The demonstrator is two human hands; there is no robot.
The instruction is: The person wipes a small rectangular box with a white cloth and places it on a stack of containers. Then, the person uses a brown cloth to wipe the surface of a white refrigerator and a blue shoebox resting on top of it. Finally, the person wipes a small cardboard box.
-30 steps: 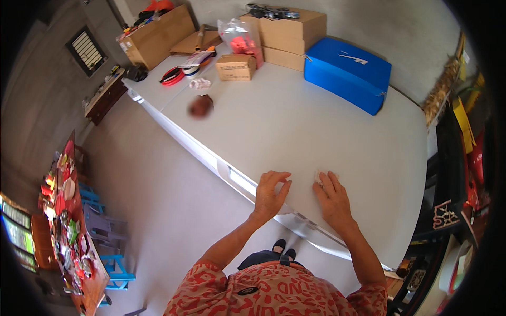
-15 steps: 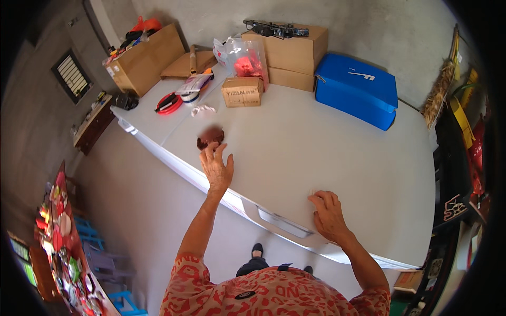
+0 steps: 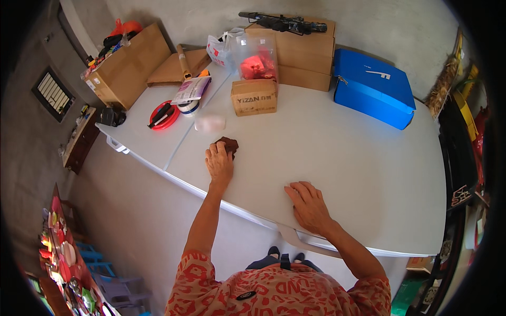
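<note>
Step in hand, by judgement: pick-up of dark brown object [image 3: 229, 145], lying left-centre on white table [image 3: 337, 158].
Left hand [image 3: 219, 162]: fingers draped over object, touching; closure not confirmed, cannot tell.
Right hand [image 3: 310, 207]: flat, open, near table edge, holding nothing.
Next move calls for fingers curling under object, then clean lift.

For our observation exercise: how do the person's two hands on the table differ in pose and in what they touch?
The left hand reaches forward, fingers on a small dark brown object; the right hand stays near the table edge, touching only the bare top. The left arm is stretched out, the right bent. Both rest palm-down.
</note>
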